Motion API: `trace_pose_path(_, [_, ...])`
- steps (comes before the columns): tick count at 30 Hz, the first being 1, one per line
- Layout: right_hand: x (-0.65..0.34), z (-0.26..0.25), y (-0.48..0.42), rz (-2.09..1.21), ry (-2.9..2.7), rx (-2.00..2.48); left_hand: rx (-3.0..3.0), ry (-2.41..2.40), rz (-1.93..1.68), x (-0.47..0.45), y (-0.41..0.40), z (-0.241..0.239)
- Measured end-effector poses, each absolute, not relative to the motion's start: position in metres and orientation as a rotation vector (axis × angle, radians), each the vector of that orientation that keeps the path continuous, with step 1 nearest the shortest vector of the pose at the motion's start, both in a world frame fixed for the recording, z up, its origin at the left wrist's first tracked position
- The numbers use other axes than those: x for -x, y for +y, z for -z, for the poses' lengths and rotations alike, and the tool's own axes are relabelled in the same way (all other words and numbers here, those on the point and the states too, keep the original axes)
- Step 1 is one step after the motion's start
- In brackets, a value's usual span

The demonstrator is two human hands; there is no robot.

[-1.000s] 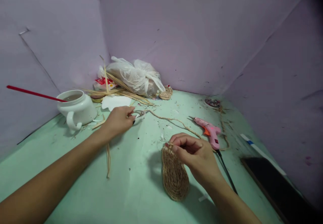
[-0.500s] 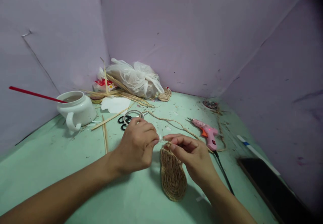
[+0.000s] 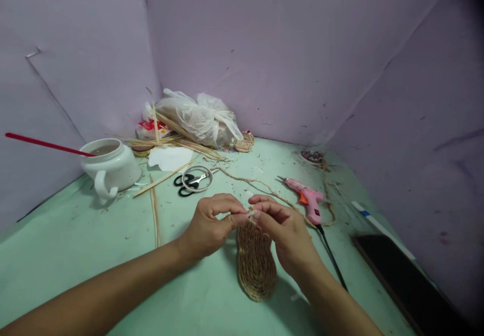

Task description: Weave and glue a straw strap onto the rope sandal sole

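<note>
A woven oval piece of braided straw (image 3: 255, 263) lies on the green table (image 3: 113, 255). My left hand (image 3: 212, 225) and my right hand (image 3: 282, 232) meet at its far end, both closed in a pinch. Between their fingertips shows a small pale bit (image 3: 251, 214) that I cannot name. A braided straw cord (image 3: 260, 183) runs from the piece toward the back of the table.
Black scissors (image 3: 188, 181) with a metal ring over them lie behind my left hand. A pink glue gun (image 3: 307, 197) with a black cable is on the right. A white pot (image 3: 109, 165) with a red stick, loose straw (image 3: 170, 142) and a plastic bag (image 3: 196, 116) stand at the back left.
My left hand left the scissors at the back and came to the woven piece, where it now pinches with my right hand. The right hand stayed at the piece's end.
</note>
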State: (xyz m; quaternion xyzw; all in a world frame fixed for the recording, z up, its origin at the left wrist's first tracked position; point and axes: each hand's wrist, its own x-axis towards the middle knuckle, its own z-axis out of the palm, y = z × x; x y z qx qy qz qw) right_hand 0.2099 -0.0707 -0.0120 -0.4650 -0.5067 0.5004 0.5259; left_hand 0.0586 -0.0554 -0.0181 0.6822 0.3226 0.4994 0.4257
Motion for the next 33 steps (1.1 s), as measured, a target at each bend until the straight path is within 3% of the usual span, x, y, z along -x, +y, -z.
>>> trace_pose_path(12, [-0.209,0.011,-0.075,-1.157,-1.334,1.066,-1.695,0.947,-1.181,-0.061,-0.054,0.014])
trace_pose_path(21, [-0.207,0.007,-0.083,-0.695,-1.635,1.006,-1.736,1.035,-1.216,-0.059,-0.055,0.015])
trace_pose_path(33, [-0.208,0.008,-0.083,-0.226,-1.787,0.978,-1.36,1.252,-1.126,-0.066,-0.06,0.01])
